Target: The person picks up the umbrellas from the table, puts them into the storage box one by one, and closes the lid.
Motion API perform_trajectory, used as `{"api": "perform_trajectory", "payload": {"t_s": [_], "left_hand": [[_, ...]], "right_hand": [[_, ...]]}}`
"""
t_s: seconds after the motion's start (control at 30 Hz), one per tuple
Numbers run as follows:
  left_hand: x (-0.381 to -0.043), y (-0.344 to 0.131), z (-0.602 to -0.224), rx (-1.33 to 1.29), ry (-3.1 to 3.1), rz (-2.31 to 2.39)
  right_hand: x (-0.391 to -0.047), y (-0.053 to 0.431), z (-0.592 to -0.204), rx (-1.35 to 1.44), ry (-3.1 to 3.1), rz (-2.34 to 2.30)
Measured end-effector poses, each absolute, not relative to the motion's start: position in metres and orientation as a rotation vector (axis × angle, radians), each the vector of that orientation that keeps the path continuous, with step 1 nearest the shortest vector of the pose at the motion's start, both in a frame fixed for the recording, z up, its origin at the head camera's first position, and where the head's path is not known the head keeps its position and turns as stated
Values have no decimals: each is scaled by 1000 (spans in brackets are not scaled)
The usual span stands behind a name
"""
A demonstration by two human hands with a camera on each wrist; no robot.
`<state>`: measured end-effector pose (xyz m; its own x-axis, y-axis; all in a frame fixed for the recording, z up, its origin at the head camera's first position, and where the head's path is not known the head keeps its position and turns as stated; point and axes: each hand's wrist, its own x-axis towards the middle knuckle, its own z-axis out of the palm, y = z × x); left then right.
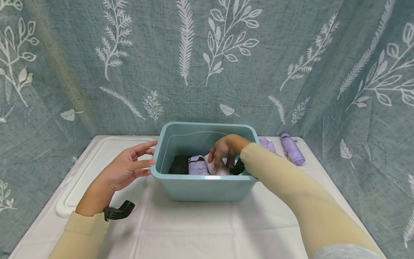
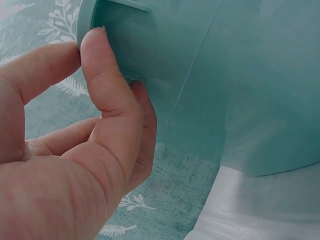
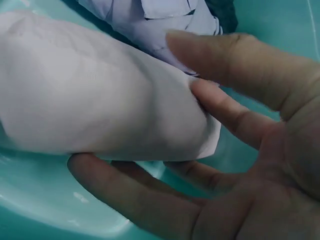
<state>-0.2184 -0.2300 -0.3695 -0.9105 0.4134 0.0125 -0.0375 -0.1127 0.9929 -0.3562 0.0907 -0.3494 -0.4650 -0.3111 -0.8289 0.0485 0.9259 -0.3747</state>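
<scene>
A blue-green plastic bin [image 1: 207, 189] stands on the table. My right hand [image 1: 224, 149] reaches down into it and grips a pale pink, smooth rolled bundle [image 3: 100, 95]. In the right wrist view, its fingers lie along both long sides of the bundle, while the thumb is held above, near a purple bundle [image 3: 165, 25]. Beside the pink one in the bin lie that purple bundle with a dark band and a dark grey roll [image 1: 179, 165]. At the bin's left rim, the fingertips of my left hand [image 1: 126, 167] touch the outside, fingers spread and mostly straight.
A white lid [image 1: 97, 172] lies flat on the white-covered table [image 1: 187, 230] at the left. Behind the bin's right side are a purple rolled umbrella-like bundle [image 1: 292, 149] and another purple bundle [image 1: 266, 144]. Patterned blue-grey cloth [image 1: 168, 72] hangs around the table.
</scene>
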Motion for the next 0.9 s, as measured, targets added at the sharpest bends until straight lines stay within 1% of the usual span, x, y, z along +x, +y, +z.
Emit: {"api": "perform_trajectory", "payload": {"t_s": [0.37,0.9], "left_hand": [[-219,-229,-369,399,1881,2089],[-219,-229,-368,408,1880,2080]], "right_hand": [[-354,89,-356,-74,1927,-654],[-357,89,-361,-53,1884,-815]]}}
